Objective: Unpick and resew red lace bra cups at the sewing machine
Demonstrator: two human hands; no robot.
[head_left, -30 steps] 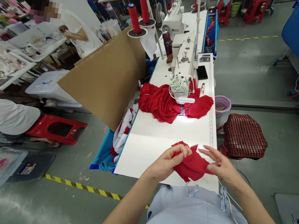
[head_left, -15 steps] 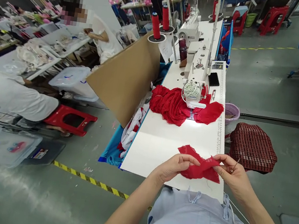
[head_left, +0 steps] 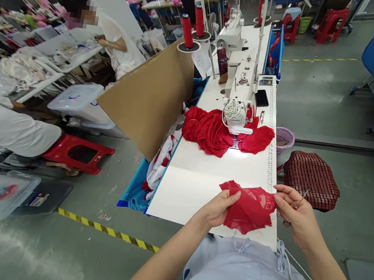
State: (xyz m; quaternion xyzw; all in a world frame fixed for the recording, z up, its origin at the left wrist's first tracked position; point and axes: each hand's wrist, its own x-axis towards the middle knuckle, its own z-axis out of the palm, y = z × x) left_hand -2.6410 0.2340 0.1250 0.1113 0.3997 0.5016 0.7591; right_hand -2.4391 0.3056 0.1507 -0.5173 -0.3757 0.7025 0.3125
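Observation:
A small piece of sheer red lace fabric (head_left: 250, 209) is stretched between my hands, over the near end of the white sewing table (head_left: 217, 173). My left hand (head_left: 220, 208) pinches its left side, thumb on top. The fingertips of my right hand (head_left: 294, 211) close on its upper right corner. A thin, pointed metal tool (head_left: 304, 195) sticks up from among the right fingers; most of it is hidden. Farther up the table, a bunched heap of red fabric (head_left: 209, 132) lies at the sewing machine (head_left: 236, 112), and a flatter red part (head_left: 258, 139) spreads to its right.
A cardboard sheet (head_left: 150, 101) leans on the table's left, above a blue cloth bin (head_left: 135, 188) with white and red fabric. A phone (head_left: 261, 98) lies beside the machine. At right stand a purple basket (head_left: 284, 139) and a woven-covered seat (head_left: 312, 178). Co-workers sit at left.
The fabric piece, folded and gathered before, is now spread wider and flatter. My left hand has turned its thumb on top of it. The view has shifted slightly.

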